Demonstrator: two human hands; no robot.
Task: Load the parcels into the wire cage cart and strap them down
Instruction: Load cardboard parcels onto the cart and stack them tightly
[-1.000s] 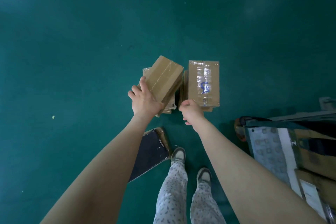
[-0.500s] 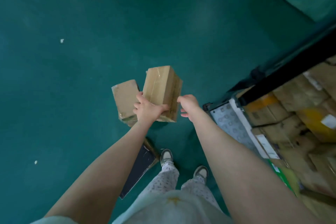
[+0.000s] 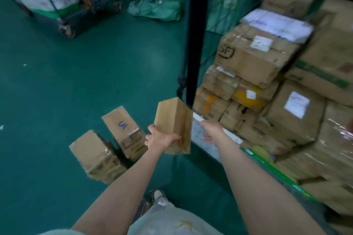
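That box (image 3: 172, 120) is mid-air just beside the black cart post (image 3: 194, 44), with only the left hand (image 3: 160, 140) gripping its near end. Held 1-handed, it might clip the post and drop. The right hand (image 3: 211, 129) is blurry, so I can't tell its grip. 2 spare parcels (image 3: 95, 154) sit on the floor (image 3: 76, 82).

One view only: wide-angle cam worn on head, aimed fwd and down. Both forearms are seen entering from bottom edge; left hand (image 3: 160, 139), w/ a parcel (image 3: 172, 120) gripped, and right hand (image 3: 211, 129) are caught near mid-frame on outstretched arms. Green floor (image 3: 76, 82) is taken in at left, wire cage cart (image 3: 196, 34) close at right, a 2nd cart (image 3: 89, 21) further off at top left. Right side is blurred.
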